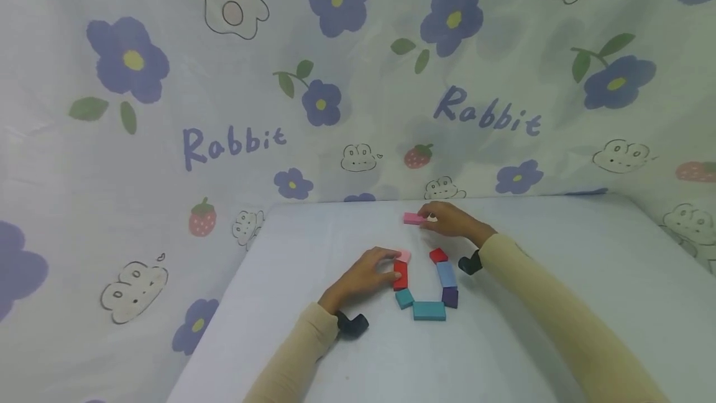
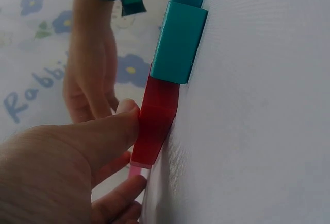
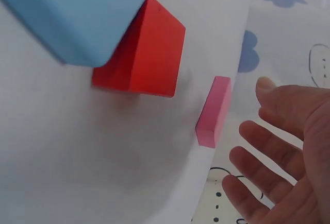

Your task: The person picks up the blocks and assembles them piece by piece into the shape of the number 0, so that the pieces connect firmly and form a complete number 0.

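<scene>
My left hand [image 1: 366, 273] reaches in from the left over the row of blocks. Its thumb touches a red block [image 2: 154, 126], and its forefinger lies at a pale pink block [image 1: 403, 256] at that row's far end. Farther back, my right hand [image 1: 447, 219] is beside a pink rectangular block [image 3: 214, 113]. In the right wrist view its fingers are spread, with a gap between them and the pink block, which lies on the table. A red wedge-like block [image 3: 149, 54] touches a light blue block [image 1: 446, 274] near the right wrist.
A small teal block [image 1: 404, 298], a longer teal block [image 1: 429, 311] and a dark purple block [image 1: 450, 297] complete a U-shaped outline on the white table [image 1: 335, 229]. Behind hangs a curtain [image 1: 358, 79] with printed flowers and rabbits. Black straps circle both wrists.
</scene>
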The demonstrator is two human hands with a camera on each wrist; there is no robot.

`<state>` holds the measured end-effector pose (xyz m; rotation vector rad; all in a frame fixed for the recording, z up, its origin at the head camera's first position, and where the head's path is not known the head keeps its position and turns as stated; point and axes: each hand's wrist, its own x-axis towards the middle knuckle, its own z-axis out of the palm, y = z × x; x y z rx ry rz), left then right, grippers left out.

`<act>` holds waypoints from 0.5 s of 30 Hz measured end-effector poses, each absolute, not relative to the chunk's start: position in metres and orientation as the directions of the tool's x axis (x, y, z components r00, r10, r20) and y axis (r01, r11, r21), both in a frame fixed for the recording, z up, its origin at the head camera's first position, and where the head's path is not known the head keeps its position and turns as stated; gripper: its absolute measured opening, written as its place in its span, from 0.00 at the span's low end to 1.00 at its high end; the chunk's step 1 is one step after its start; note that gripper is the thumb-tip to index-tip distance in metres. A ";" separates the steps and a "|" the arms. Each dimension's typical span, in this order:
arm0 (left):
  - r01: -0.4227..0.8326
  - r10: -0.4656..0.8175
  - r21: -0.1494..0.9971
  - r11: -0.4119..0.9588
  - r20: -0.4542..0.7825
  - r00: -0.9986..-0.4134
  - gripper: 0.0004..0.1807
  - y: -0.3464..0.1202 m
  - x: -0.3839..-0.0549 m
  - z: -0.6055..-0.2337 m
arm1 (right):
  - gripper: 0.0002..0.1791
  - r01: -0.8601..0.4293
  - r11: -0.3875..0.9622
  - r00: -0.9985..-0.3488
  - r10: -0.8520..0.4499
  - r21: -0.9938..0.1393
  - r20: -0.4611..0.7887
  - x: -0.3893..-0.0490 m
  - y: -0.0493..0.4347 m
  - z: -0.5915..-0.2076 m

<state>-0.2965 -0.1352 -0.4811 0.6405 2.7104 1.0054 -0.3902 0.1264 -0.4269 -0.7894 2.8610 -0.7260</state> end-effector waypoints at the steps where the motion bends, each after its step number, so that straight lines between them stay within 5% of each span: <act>1: 0.330 0.455 0.660 0.675 -0.020 -0.890 0.30 -0.135 -0.296 -0.481 | 0.20 -0.459 0.763 -0.866 -0.499 -0.455 0.038 -0.392 0.124 -0.427; 9: 0.307 0.439 0.667 0.680 -0.034 -0.898 0.30 -0.136 -0.290 -0.481 | 0.23 -0.400 0.811 -0.888 -0.459 -0.426 -0.040 -0.398 0.106 -0.425; 15: 0.324 0.446 0.656 0.681 -0.021 -0.895 0.30 -0.134 -0.296 -0.485 | 0.21 -0.364 0.835 -0.919 -0.394 -0.413 0.015 -0.403 0.110 -0.428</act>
